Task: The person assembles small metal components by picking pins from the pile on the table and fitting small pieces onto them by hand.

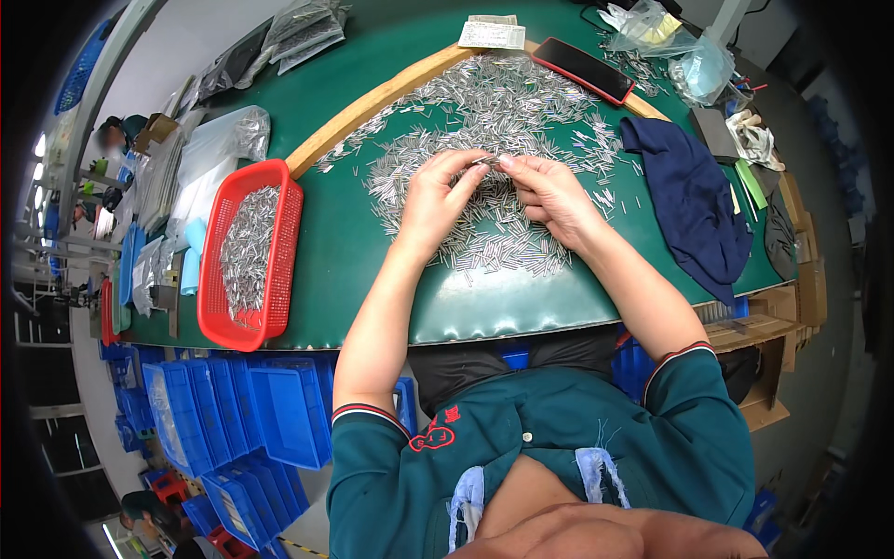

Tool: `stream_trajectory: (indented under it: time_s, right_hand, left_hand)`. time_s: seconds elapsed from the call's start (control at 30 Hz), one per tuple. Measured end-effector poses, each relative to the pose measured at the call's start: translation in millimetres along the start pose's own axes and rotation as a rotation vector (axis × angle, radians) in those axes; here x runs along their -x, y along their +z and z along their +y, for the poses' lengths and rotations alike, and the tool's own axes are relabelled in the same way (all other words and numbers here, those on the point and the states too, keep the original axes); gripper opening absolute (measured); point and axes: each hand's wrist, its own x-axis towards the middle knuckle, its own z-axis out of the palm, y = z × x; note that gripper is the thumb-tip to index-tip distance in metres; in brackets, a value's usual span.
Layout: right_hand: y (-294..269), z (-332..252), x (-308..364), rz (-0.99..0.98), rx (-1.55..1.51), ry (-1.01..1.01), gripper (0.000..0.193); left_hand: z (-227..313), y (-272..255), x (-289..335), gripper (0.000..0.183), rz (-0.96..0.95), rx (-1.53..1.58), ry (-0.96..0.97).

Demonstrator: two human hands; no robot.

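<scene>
Over a wide heap of small metal pins (498,247) on the green table, my two hands meet at the fingertips. My left hand (440,194) is closed in a pinch, with thumb and forefinger on a few short silvery pins (486,161). From the other side, my right hand (551,191) pinches at the same pins, its lower fingers curled. How many pins sit between the fingertips cannot be made out. Left of the heap, a red plastic basket (290,252) holds many similar pins.
A bent wooden strip (372,104) borders the heap's far side. Near it lie paper slips (492,34) and a red-edged phone (584,71). Dark blue cloth (691,200) rests at the right, plastic bags (219,149) at the left. Blue bins (289,415) stand below the table.
</scene>
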Motion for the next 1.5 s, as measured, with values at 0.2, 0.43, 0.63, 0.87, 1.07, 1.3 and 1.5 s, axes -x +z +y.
stream_trajectory:
  time_s: [0.2,0.43,0.63,0.87,1.07,1.3,1.5]
  right_hand:
    - [-1,3,0,0.089,0.162,-0.102,0.022]
    - [5,0,2,0.104,0.167,-0.163,0.017]
    - [8,0,3,0.093,0.158,-0.194,0.021]
    - [9,1,5,0.117,0.250,-0.301,0.022]
    - [6,5,1,0.094,0.287,-0.413,0.020]
    - [5,8,-2,0.006,0.248,-0.533,0.020]
    - [6,7,0,0.010,0.276,-0.548,0.019]
  left_hand:
    - [0,3,2,0.018,0.005,-0.506,0.316]
    - [-2,8,2,0.016,0.059,-0.524,0.360]
    - [0,8,3,0.015,0.097,-0.445,0.261]
    - [1,12,3,0.022,0.027,0.310,-0.124]
    - [8,11,1,0.023,-0.024,0.544,-0.225]
    - [8,11,1,0.023,-0.012,0.581,-0.240]
    - [7,10,1,0.023,-0.002,0.603,-0.267]
